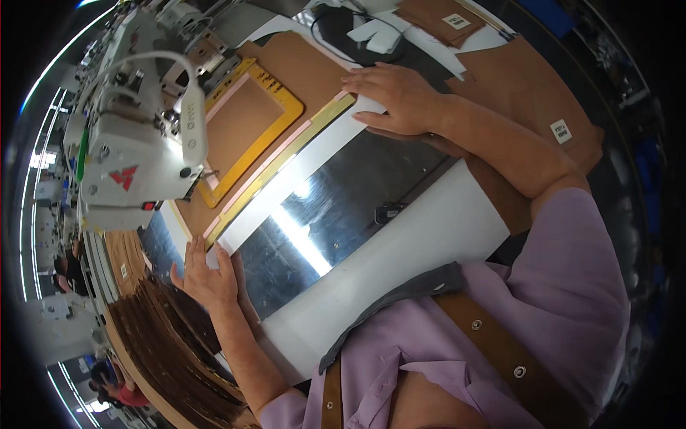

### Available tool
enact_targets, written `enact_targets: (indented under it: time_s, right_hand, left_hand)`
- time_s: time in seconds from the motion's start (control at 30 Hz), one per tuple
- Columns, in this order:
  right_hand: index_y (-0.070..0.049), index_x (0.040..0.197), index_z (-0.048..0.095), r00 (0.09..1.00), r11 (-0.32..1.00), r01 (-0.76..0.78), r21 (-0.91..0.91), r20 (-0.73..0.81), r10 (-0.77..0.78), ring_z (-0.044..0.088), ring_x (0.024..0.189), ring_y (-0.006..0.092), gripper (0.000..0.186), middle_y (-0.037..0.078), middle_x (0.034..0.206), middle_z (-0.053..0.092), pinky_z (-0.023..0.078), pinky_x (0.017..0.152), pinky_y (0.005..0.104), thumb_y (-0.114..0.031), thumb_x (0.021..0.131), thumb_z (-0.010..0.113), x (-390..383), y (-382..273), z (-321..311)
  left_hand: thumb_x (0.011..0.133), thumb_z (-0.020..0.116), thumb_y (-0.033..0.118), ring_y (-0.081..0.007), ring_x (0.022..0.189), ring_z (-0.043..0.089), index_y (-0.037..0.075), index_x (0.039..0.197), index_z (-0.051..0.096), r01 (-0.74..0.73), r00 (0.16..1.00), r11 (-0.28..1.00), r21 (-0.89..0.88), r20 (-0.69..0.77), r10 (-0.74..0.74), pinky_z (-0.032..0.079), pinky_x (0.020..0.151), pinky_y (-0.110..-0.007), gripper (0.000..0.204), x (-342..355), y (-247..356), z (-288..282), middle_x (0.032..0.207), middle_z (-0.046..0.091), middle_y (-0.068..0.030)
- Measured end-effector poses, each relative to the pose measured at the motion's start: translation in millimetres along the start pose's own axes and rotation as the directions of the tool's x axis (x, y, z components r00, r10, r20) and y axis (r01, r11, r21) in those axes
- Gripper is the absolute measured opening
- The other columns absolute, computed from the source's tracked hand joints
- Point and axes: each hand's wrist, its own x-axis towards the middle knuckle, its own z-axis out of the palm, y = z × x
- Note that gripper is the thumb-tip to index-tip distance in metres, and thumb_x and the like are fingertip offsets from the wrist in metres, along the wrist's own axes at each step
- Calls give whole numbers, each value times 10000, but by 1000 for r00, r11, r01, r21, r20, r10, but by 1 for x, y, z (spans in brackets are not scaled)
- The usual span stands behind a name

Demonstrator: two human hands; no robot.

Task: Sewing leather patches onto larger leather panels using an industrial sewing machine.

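My right hand [400, 99] lies over the far end of a long yellow strip [314, 134], fingers stretched out and thumb apart. Its near end lies by my left hand [213, 277], whose fingers are spread, with thumb and forefinger touching the corner there. The strip runs along the edge of a brown sheet [300, 68], between a thin pink band and a white strip [321, 149]. On the sheet rests a yellow rectangular frame [286, 107], its near corner beneath the sewing machine head [136, 171]. Undersides of both hands are hidden.
A shiny metal work surface [307, 243] lies between my arms, with a white sheet [400, 250] along its near edge. Dark brown pieces are stacked [171, 343] at the left. More labelled brown sheets [514, 86] lie at the right, near a black cable [314, 32].
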Motion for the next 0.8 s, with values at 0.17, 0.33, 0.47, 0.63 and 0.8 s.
enact_targets:
  time_s: [0.17, 0.33, 0.47, 0.63, 0.8]
  right_hand:
    - [-120, 1110, 726, 991, 990, -134, 32, 28, 133, 646, 1142, 255, 320, 62, 1129, 699, 477, 1013, 481, -381, 933, 667, 12, 21, -31]
    - [-111, 1019, 721, 893, 876, -450, -174, -69, 445, 665, 971, 308, 277, 69, 994, 695, 530, 811, 448, -358, 894, 712, -1, 111, -79]
    - [-90, 991, 721, 850, 794, -523, -309, -113, 515, 695, 941, 307, 364, 86, 939, 717, 556, 772, 452, -421, 841, 752, -28, 156, -79]
    - [-73, 833, 708, 868, 842, -486, -233, -16, 497, 705, 867, 306, 332, 95, 896, 731, 540, 741, 446, -387, 804, 812, -43, 178, -66]
    - [-44, 809, 697, 801, 813, -565, -137, 142, 581, 681, 803, 300, 259, 125, 855, 724, 512, 728, 426, -282, 851, 789, -44, 181, -81]
  left_hand:
    - [938, 610, 328, -214, 1151, 673, 81, 1109, 746, -4, 1000, 1000, 13, -29, 4, 268, 1139, -471, 329, 1, 6, -6, 1195, 739, -89]
    - [960, 592, 349, -209, 1011, 681, 105, 1048, 740, 33, 999, 995, 89, -44, -30, 325, 1081, -453, 298, 4, 11, -9, 1079, 742, -32]
    - [963, 589, 331, -209, 1018, 672, 100, 1049, 729, 6, 999, 998, 54, -47, -3, 351, 1046, -451, 283, 6, 11, -8, 1074, 733, -33]
    - [946, 593, 300, -233, 1017, 672, 92, 1087, 712, -24, 998, 999, 21, -56, 25, 349, 1052, -466, 278, 4, 3, -1, 1075, 727, -59]
    - [964, 591, 303, -221, 1037, 670, 107, 1105, 714, -38, 999, 997, 67, -31, 41, 354, 1054, -453, 271, 3, 3, -3, 1100, 726, -39]
